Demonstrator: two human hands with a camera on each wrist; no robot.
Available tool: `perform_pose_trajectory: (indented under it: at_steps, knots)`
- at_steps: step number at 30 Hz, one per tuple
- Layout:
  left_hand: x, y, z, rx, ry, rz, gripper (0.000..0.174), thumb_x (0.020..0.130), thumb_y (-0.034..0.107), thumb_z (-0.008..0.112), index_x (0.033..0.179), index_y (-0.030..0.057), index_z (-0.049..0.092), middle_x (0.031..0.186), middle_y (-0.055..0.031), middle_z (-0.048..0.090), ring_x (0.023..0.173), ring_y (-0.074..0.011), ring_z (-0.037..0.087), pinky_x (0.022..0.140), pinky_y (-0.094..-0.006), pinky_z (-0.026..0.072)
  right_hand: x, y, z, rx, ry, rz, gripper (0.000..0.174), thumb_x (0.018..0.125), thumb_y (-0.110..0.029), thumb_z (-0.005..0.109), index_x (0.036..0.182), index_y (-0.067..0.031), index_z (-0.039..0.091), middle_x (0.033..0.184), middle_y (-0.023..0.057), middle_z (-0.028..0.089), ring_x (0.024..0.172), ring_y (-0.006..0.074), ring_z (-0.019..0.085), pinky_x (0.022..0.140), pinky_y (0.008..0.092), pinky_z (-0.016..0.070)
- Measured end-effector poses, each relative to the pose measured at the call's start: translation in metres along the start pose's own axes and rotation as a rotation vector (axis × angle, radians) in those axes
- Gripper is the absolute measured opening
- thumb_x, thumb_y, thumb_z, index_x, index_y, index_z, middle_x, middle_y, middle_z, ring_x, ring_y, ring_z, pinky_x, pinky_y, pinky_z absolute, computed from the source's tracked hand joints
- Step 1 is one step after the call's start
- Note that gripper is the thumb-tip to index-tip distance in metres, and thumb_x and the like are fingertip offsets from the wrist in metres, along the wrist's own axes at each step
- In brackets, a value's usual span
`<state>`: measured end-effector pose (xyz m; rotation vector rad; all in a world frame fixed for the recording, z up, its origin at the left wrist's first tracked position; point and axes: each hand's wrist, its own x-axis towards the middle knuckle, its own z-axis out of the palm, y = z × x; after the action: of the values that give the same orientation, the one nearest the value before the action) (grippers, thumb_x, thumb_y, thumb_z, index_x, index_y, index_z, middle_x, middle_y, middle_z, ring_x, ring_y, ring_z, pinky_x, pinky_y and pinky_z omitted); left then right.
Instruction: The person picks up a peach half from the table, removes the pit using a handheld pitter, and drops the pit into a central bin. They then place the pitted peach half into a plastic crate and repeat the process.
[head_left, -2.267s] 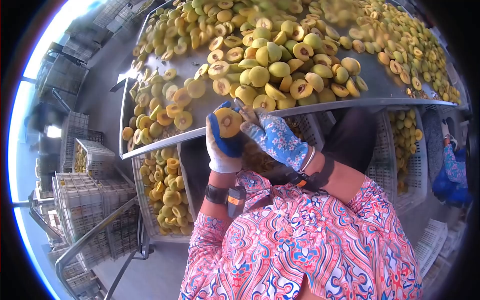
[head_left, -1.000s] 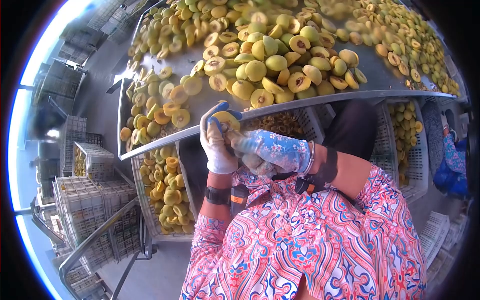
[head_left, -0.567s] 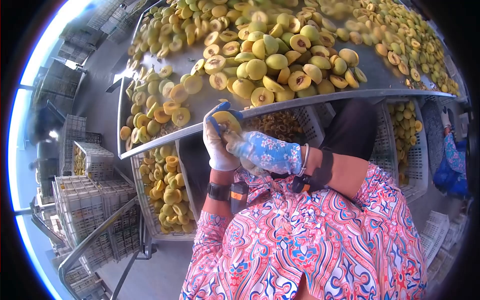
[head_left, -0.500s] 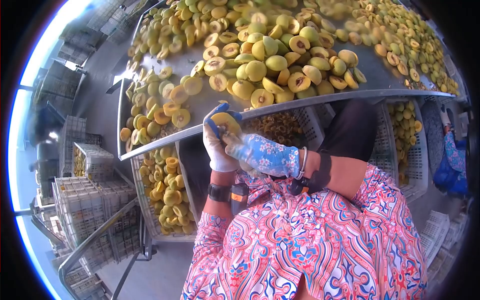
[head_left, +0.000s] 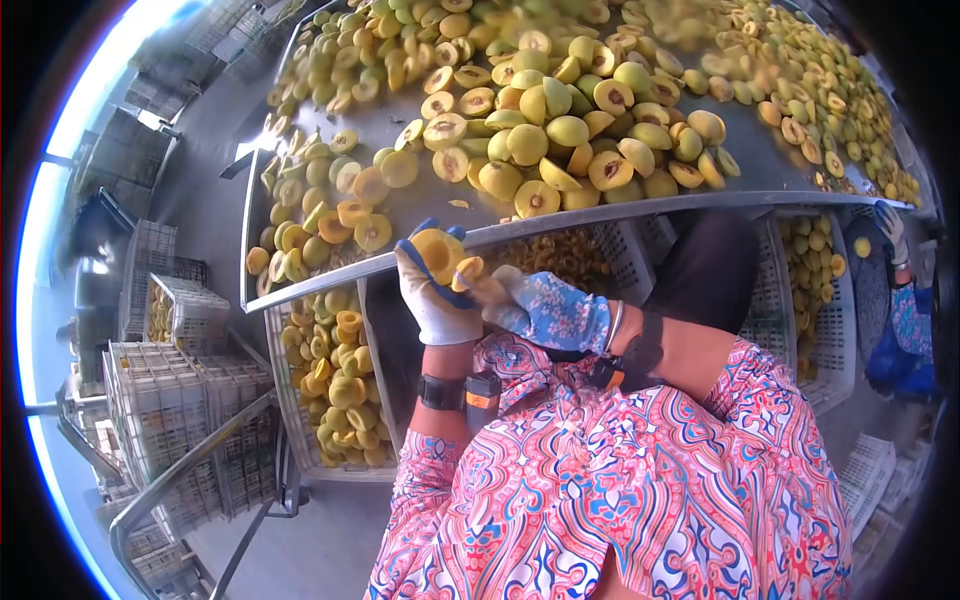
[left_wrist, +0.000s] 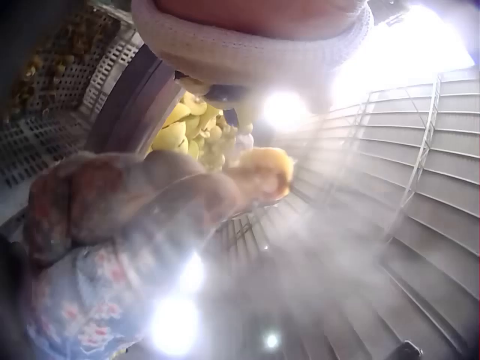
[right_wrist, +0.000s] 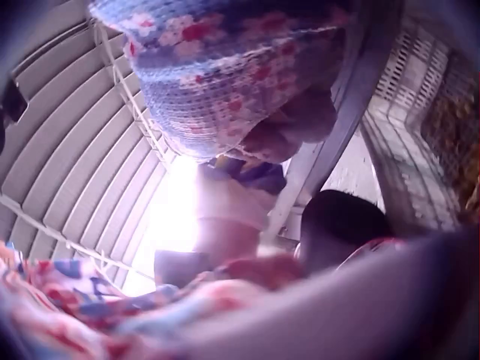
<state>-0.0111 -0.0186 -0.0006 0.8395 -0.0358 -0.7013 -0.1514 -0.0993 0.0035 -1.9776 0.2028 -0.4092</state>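
In the head view the left hand (head_left: 436, 295), in a white and blue glove, holds a yellow fruit half (head_left: 437, 254) above the table's near edge. The right hand (head_left: 535, 305), in a blue flowered glove, is beside it with curled fingers and pinches a small orange-yellow piece (head_left: 467, 273) next to that fruit. The left wrist view shows the right hand (left_wrist: 127, 225) with the blurred piece (left_wrist: 264, 171) at its fingertips. In the right wrist view the right hand's glove (right_wrist: 225, 82) hides most of the fruit; the left hand (right_wrist: 236, 191) lies beyond it.
Halved fruit (head_left: 567, 130) is heaped on the metal table (head_left: 430, 205). Under its edge stand a crate of fruit halves (head_left: 275, 345), a container of brown pieces (head_left: 555, 258) and another crate (head_left: 835, 330). Stacked crates (head_left: 150, 430) stand at left; another person's hand (head_left: 889, 222) is far right.
The right hand has drawn slightly back from the fruit, and a small orange-yellow piece now shows at its fingertips. The held fruit half has tilted to face upward more and moved slightly left.
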Motion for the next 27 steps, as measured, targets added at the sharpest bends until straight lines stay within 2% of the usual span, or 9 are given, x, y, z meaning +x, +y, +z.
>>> perform_pose_trajectory:
  at_steps: [3, 5, 6, 7, 9, 13, 19, 23, 27]
  knots:
    - [-0.002, 0.042, -0.039, 0.188, 0.064, 0.202, 0.042, 0.098, 0.044, 0.047, 0.118, 0.0075, 0.055, 0.093, -0.0115, 0.065, 0.049, -0.0142, 0.049, 0.039, -0.0241, 0.034, -0.015, 0.052, -0.016, -0.37, -0.295, 0.158, 0.039, 0.092, -0.033, 0.056, 0.108, 0.0024, 0.051, 0.087, 0.0265, 0.064, 0.084, 0.045, 0.062, 0.071, 0.0513, 0.048]
    - [-0.004, 0.083, -0.085, 0.578, 0.263, 0.386, 0.039, 0.096, 0.037, 0.054, 0.12, 0.0066, 0.055, 0.104, -0.0112, 0.061, 0.082, -0.0185, 0.062, 0.063, -0.0237, 0.0513, -0.03, 0.077, -0.026, -0.467, -0.441, 0.288, 0.045, 0.092, -0.034, 0.054, 0.114, 0.0045, 0.051, 0.088, 0.0277, 0.065, 0.085, 0.044, 0.063, 0.075, 0.0512, 0.0485]
    - [-0.006, 0.099, -0.101, 1.025, 0.23, 0.581, 0.044, 0.094, 0.033, 0.059, 0.127, 0.0051, 0.053, 0.118, -0.0135, 0.056, 0.104, -0.0263, 0.059, 0.086, -0.0312, 0.0506, -0.035, 0.088, -0.027, -0.584, -0.534, 0.329, 0.045, 0.092, -0.032, 0.053, 0.116, 0.0058, 0.052, 0.092, 0.0281, 0.065, 0.088, 0.0433, 0.063, 0.077, 0.0495, 0.0491]
    - [-0.006, 0.12, -0.12, 1.76, 0.315, 0.76, 0.049, 0.09, 0.028, 0.065, 0.131, 0.004, 0.052, 0.129, -0.0169, 0.052, 0.11, -0.0335, 0.056, 0.096, -0.0394, 0.0452, -0.037, 0.086, -0.029, -0.659, -0.591, 0.309, 0.043, 0.092, -0.032, 0.052, 0.111, 0.0059, 0.056, 0.093, 0.0276, 0.066, 0.089, 0.0419, 0.064, 0.078, 0.0484, 0.05]
    - [0.012, 0.127, -0.125, 1.937, 0.338, 0.829, 0.05, 0.088, 0.026, 0.067, 0.13, 0.0026, 0.053, 0.131, -0.0193, 0.053, 0.116, -0.0364, 0.054, 0.1, -0.0431, 0.041, -0.03, 0.087, -0.03, -0.467, -0.467, 0.225, 0.04, 0.091, -0.032, 0.051, 0.107, 0.0038, 0.06, 0.094, 0.0266, 0.066, 0.089, 0.0407, 0.065, 0.078, 0.0475, 0.0506]
    - [0.065, 0.083, -0.038, 1.636, -0.191, 0.654, 0.05, 0.088, 0.032, 0.065, 0.128, 0.0029, 0.056, 0.116, -0.0197, 0.062, 0.108, -0.0324, 0.06, 0.096, -0.0389, 0.045, -0.023, 0.088, -0.026, -0.582, -0.54, 0.229, 0.035, 0.089, -0.03, 0.053, 0.102, 0.0007, 0.064, 0.091, 0.026, 0.066, 0.086, 0.0423, 0.063, 0.077, 0.0479, 0.0502]
    - [0.147, 0.006, 0.041, 2.094, -0.257, 0.327, 0.052, 0.085, 0.037, 0.065, 0.123, 0.0048, 0.053, 0.11, -0.0213, 0.065, 0.103, -0.0376, 0.062, 0.089, -0.0449, 0.0481, -0.007, 0.033, -0.064, -0.462, -0.387, 0.421, 0.035, 0.089, -0.029, 0.055, 0.103, 0.0028, 0.062, 0.088, 0.026, 0.065, 0.086, 0.0448, 0.062, 0.078, 0.0502, 0.049]
    - [0.163, -0.008, 0.029, 1.913, -0.264, 0.488, 0.043, 0.08, 0.022, 0.072, 0.115, 0.0034, 0.055, 0.103, -0.0197, 0.067, 0.096, -0.0329, 0.065, 0.084, -0.0407, 0.051, -0.011, 0.035, -0.064, -0.316, -0.202, 0.312, 0.046, 0.092, -0.037, 0.054, 0.112, 0.004, 0.056, 0.1, 0.0298, 0.063, 0.097, 0.0468, 0.059, 0.082, 0.0505, 0.047]
    - [0.155, 0.009, 0.006, 1.222, -0.327, 0.199, 0.037, 0.079, 0.012, 0.073, 0.112, 0.0021, 0.059, 0.097, -0.0106, 0.067, 0.088, -0.021, 0.065, 0.077, -0.0332, 0.0526, 0.004, 0.028, -0.06, -0.068, 0.114, 0.0, 0.045, 0.092, -0.035, 0.058, 0.112, 0.0052, 0.056, 0.099, 0.0305, 0.063, 0.097, 0.0462, 0.059, 0.082, 0.0497, 0.0472]
